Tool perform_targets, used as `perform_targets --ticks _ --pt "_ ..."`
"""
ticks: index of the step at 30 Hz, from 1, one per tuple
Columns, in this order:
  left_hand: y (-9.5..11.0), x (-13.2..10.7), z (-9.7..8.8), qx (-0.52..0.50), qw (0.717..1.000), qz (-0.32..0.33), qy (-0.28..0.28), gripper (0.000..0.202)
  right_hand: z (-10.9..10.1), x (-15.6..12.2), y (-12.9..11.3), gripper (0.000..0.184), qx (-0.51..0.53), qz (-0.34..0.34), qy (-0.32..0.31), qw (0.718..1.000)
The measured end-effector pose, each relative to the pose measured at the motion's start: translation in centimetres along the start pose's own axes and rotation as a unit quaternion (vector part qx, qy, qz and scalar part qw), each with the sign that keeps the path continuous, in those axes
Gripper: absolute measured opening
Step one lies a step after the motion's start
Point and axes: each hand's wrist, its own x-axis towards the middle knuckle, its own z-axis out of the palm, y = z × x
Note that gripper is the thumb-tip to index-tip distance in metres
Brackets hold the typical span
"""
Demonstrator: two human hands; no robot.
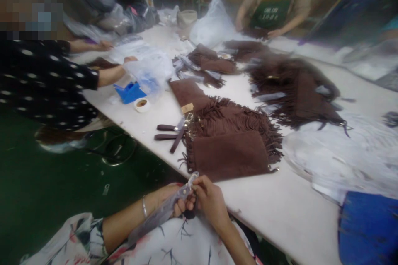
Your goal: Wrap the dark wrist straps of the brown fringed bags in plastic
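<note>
In my lap, at the table's near edge, my left hand (183, 205) is closed round a long strap in a clear plastic sleeve (155, 215). The sleeve runs back along my left forearm. My right hand (211, 201) pinches at the strap's upper end, beside a small pale metal fitting (185, 191); the exact part between its fingertips is too blurred to tell. Just beyond my hands lies a stack of brown fringed suede bags (230, 153). Several brown wrist straps (168, 136) with metal clasps and a tan tag (187, 109) lie at the stack's left side.
More brown fringed bags (298, 91) are piled further right. A blue tape dispenser (129, 92) and a tape roll (142, 104) sit on the left. Clear plastic bags (342, 153) and a blue piece (370, 227) are at right. Co-workers stand left and at the far side.
</note>
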Motion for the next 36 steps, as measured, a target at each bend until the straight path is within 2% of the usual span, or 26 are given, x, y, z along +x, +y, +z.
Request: perform_targets --ticks 4,7,10,13,16,19,26,36 --pt "-0.4 -0.3 0.6 0.014 0.999 0.024 0.029 0.018 0.1 0.3 0.3 0.011 0.072 0.020 -0.024 0.997" --pt "-0.5 -0.4 0.8 0.020 0.999 0.023 0.029 0.016 0.2 0.6 0.6 0.012 0.097 0.033 -0.028 0.994" --pt "-0.7 -0.1 0.4 0.034 0.999 0.019 -0.004 0.020 0.2 0.9 0.9 0.013 0.119 0.041 -0.031 0.992" --pt "-1.2 0.6 -0.4 0.057 0.997 0.026 -0.052 0.032 0.2 1.1 1.1 0.014 0.147 0.050 -0.035 0.987" --pt "-1.6 1.4 -1.0 0.082 0.994 0.012 -0.069 0.040 0.3 1.2 1.2 0.015 0.161 0.057 -0.040 0.984" --pt "-1.8 1.7 -1.1 0.108 0.992 0.012 -0.060 0.041 0.4 1.4 1.5 0.017 0.173 0.065 -0.045 0.982" --pt "-1.8 1.4 0.5 0.131 0.991 0.005 -0.022 0.041 0.5 1.7 1.7 0.025 0.221 0.077 -0.057 0.971" --pt "-2.0 1.6 -0.2 0.129 0.991 0.040 0.006 0.037 1.0 1.2 1.8 0.025 0.209 0.077 -0.033 0.974"
